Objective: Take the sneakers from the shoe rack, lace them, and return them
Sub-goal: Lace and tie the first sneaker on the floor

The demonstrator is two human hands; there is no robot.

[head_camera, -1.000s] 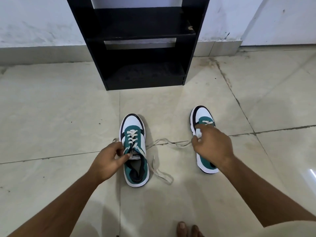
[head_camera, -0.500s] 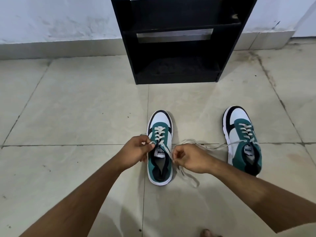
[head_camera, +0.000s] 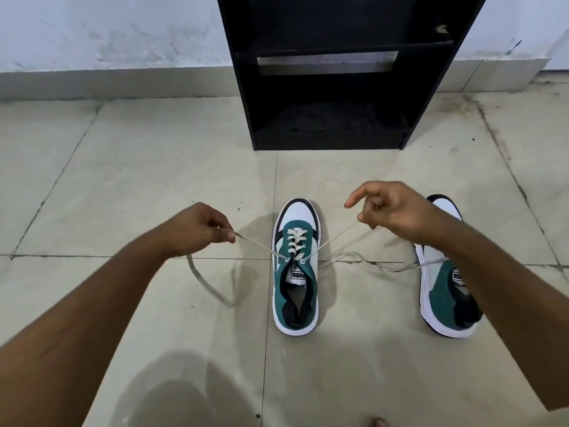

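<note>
A green, white and black sneaker point(head_camera: 295, 288) stands on the tiled floor in the middle, toe toward the shoe rack point(head_camera: 332, 72). Its cream lace point(head_camera: 261, 246) runs out of the top eyelets to both sides. My left hand point(head_camera: 197, 229) pinches the left lace end, pulled taut to the left. My right hand point(head_camera: 391, 211) pinches the right lace end, pulled up and to the right. The second sneaker point(head_camera: 446, 300) stands to the right, partly hidden by my right forearm; a loose lace trails from it across the floor.
The black shoe rack stands against the white wall, its shelves bare. Pale floor tiles point(head_camera: 138, 167) with dark grout lines spread all round. A toe point(head_camera: 380, 422) shows at the bottom edge.
Both hands moved apart from the middle sneaker's tongue, drawing its lace ends out taut to either side. The view shifted closer to the shoes.
</note>
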